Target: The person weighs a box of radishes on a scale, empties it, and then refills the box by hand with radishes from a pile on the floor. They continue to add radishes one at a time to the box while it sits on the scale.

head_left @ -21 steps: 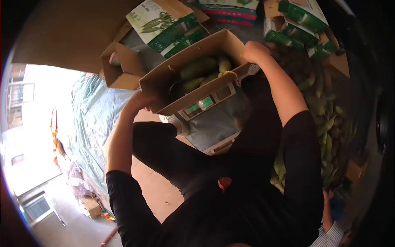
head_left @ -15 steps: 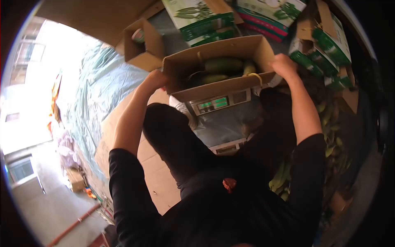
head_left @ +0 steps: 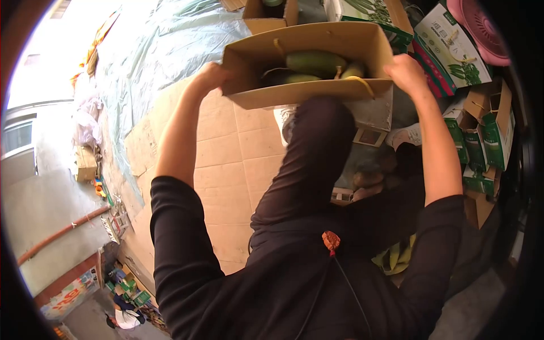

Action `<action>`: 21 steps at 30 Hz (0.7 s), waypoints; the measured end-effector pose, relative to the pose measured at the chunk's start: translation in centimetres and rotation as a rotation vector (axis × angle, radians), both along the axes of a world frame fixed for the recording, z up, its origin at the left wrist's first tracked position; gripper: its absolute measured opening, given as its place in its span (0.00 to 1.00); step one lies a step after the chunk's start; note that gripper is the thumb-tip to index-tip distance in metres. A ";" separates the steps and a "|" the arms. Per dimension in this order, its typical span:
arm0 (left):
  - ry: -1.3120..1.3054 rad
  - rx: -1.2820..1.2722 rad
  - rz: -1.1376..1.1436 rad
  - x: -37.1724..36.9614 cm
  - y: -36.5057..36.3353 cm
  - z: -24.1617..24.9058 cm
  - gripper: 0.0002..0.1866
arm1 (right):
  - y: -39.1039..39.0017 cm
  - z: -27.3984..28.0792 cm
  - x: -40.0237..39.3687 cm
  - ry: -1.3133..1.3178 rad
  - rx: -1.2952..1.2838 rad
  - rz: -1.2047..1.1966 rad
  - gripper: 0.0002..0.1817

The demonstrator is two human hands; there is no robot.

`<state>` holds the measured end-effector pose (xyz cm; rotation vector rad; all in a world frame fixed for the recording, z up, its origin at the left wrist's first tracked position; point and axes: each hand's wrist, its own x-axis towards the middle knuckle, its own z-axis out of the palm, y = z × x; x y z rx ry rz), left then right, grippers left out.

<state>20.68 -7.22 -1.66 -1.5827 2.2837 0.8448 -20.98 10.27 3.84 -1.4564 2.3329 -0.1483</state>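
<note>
An open cardboard box (head_left: 294, 97) is held up in front of me, its long side toward me. Inside lie green cucumber-like vegetables (head_left: 316, 62), and a yellow cord handle (head_left: 358, 83) hangs over the near wall. My left hand (head_left: 211, 77) is closed on the box's left end. At the right end, my right hand (head_left: 407, 72) grips the edge, fingers curled. Beneath the box's right part is a scale (head_left: 374, 116), largely covered by the box and my knee.
Flattened cardboard (head_left: 226, 170) covers the floor beside a pale plastic sheet (head_left: 170, 45). Green-and-white cartons (head_left: 453, 51), smaller open boxes (head_left: 487, 124) and a pink basket (head_left: 481, 28) stand at right. Green vegetables (head_left: 396, 256) lie beside my leg. A person (head_left: 126, 318) is at lower left.
Both hands have carried the box off the scale and to the left relative to it. My view has turned, so the floor cardboard shows more and the scale's green display is hidden.
</note>
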 end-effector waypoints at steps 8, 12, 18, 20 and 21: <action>0.125 -0.213 0.387 23.6 7.8 -6.2 0.19 | -5.4 -0.7 18.1 -0.024 0.037 0.253 0.14; -0.050 -0.224 0.558 28.7 16.0 -2.9 0.19 | -3.7 -3.5 26.6 -0.076 0.093 0.442 0.11; -0.346 -0.080 0.659 39.7 25.8 -5.4 0.18 | 2.4 -9.7 36.2 -0.279 0.362 0.567 0.13; -0.321 0.041 0.724 43.8 29.2 -8.5 0.18 | 4.9 -10.7 37.8 -0.256 0.579 0.637 0.14; -0.523 0.128 0.622 44.1 30.8 -9.6 0.17 | 5.8 -9.7 38.1 -0.203 0.645 0.763 0.16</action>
